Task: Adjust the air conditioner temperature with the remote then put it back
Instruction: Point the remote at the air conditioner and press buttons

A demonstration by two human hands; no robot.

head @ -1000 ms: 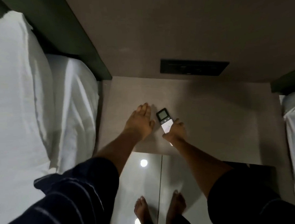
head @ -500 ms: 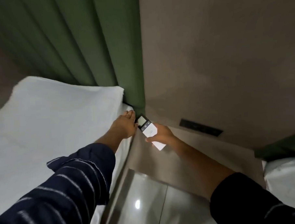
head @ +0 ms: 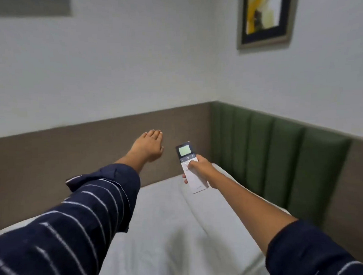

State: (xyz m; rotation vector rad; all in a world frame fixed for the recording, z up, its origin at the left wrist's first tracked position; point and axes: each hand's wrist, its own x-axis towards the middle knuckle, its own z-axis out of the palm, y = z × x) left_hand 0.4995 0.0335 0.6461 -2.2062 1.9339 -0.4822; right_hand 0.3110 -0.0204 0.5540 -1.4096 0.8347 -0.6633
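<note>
Far left, upper corner: edge of a grey panel (head: 27, 8) on the wall, cut off by the frame (we cannot say whether it is the air conditioner).

Left arm out over the bed (head: 159, 231), striped sleeve (head: 76, 221) pushed up. Left hand (head: 148, 146) flat, fingers together and extended, holding nothing, hanging in front of the brown wall band.

Just right of it, apart from it: the remote (head: 189, 167), upright and tilted slightly, lit screen facing us, held above the pillow end of the bed. Right hand (head: 198, 167) wrapped around its white lower body, thumb on the buttons below the screen.

Further right: green padded headboard (head: 281, 153), then a framed picture (head: 264, 17) high on the wall.

We judge the temperature step is in hand; the return is not yet done.

Risks:
- Remote may not be aimed at the unit, so presses fail to register.
- Thumb sits near the power key; a slip could switch the unit off instead.
- Screen digits unreadable from here, so the setting could overshoot.
- Loose one-handed hold; a drop would land on the bed.
</note>
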